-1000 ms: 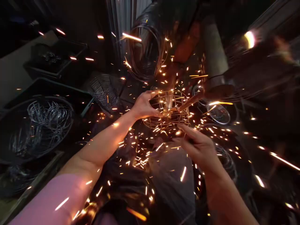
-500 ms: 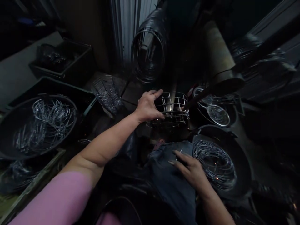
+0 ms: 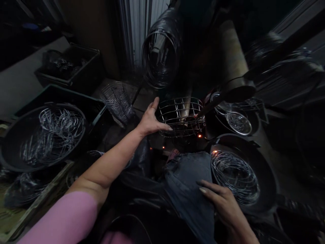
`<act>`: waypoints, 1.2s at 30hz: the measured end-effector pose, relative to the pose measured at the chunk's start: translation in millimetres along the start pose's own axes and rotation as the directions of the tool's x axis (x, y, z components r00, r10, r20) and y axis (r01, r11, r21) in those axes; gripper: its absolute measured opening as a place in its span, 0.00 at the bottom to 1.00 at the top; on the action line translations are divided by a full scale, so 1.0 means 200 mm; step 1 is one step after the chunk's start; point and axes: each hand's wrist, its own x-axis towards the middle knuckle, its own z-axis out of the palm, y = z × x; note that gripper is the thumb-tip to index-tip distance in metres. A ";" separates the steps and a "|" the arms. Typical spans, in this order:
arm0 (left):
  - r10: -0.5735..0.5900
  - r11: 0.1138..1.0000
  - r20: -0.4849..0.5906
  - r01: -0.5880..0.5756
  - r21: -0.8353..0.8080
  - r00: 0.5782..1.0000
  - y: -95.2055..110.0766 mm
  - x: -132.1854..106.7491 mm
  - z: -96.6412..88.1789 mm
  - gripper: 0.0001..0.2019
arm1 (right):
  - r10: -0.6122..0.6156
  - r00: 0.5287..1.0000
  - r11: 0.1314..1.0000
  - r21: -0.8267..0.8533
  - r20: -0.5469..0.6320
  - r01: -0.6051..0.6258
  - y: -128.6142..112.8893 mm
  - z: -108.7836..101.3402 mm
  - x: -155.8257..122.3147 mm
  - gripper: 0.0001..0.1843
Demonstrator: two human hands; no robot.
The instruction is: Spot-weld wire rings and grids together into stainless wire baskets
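Note:
In the middle of the head view a round wire basket frame [image 3: 177, 113] made of bent rods sits against a dark bar of the machine. My left hand [image 3: 149, 122] is at its left side, open, with thumb and forefinger spread; the thumb tip lies close to the lower wires. Whether it touches them I cannot tell. Over the denim-covered leg [image 3: 190, 173] is my right hand [image 3: 219, 196], open, fingers stretched out and nothing visible in them. To its right, a dark basin [image 3: 266, 186] holds wire rings [image 3: 236, 178].
A basin [image 3: 7, 145] of bent wires [image 3: 61, 125] stands left, before a crate [image 3: 96, 117]. Wire rings hang on a bar [image 3: 161, 61] at the back. A thick cylinder [image 3: 235, 54] juts in from the upper right. Orange sparks [image 3: 199, 136] glow beneath the basket.
My left hand has drawn back left from the wire basket. My right hand has moved down and right; the short wire at its fingertips is no longer visible. Sparks have appeared below the basket.

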 end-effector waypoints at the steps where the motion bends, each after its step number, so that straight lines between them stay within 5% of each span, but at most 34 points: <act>1: -0.049 0.997 -0.008 0.048 -0.063 0.999 -0.02 -0.02 0.00 0.67 | 0.053 0.999 0.999 0.011 0.000 -0.053 0.01 -0.01 -0.01 0.25; 4: -0.094 0.992 -0.033 0.091 -0.082 0.995 -0.02 -0.06 0.00 0.64 | 0.021 1.000 0.997 -0.068 -0.006 -0.021 -0.03 -0.02 -0.05 0.23; 7: -0.004 0.997 -0.006 0.004 0.072 1.000 0.02 -0.13 -0.04 0.66 | -0.247 0.968 0.948 -0.195 0.049 0.252 -0.17 -0.01 -0.11 0.15; 12: 0.237 0.927 0.157 -0.271 0.259 0.959 0.08 -0.31 -0.10 0.59 | -0.598 0.762 0.760 -0.127 0.250 0.638 -0.50 0.05 -0.21 0.07; 15: 0.286 0.868 0.245 -0.359 0.344 0.926 0.11 -0.41 -0.10 0.55 | -0.611 0.703 0.744 -0.039 0.365 0.667 -0.65 0.10 -0.15 0.08; 18: 0.283 0.843 0.290 -0.382 0.379 0.914 0.14 -0.47 -0.07 0.52 | -0.499 0.727 0.810 -0.044 0.471 0.585 -0.73 0.14 -0.01 0.08; 20: 0.287 0.839 0.294 -0.388 0.381 0.911 0.16 -0.49 -0.05 0.49 | -0.432 0.764 0.814 -0.157 0.479 0.559 -0.75 0.16 0.05 0.11; 22: 0.287 0.845 0.286 -0.382 0.374 0.914 0.16 -0.50 -0.04 0.47 | -0.443 0.783 0.714 -0.356 0.437 0.603 -0.75 0.17 0.07 0.11; 26: 0.301 0.866 0.257 -0.376 0.329 0.918 0.15 -0.48 -0.02 0.47 | -0.583 0.727 0.277 -0.752 0.364 0.599 -0.67 0.20 0.01 0.17; 28: 0.320 0.871 0.245 -0.386 0.304 0.915 0.15 -0.46 0.00 0.46 | -0.636 0.686 0.150 -0.814 0.355 0.561 -0.62 0.20 -0.01 0.21; 36: 0.296 0.915 0.191 -0.336 0.225 0.936 0.17 -0.38 0.07 0.46 | -0.890 0.379 0.136 -0.646 0.253 0.751 -0.52 0.13 0.14 0.14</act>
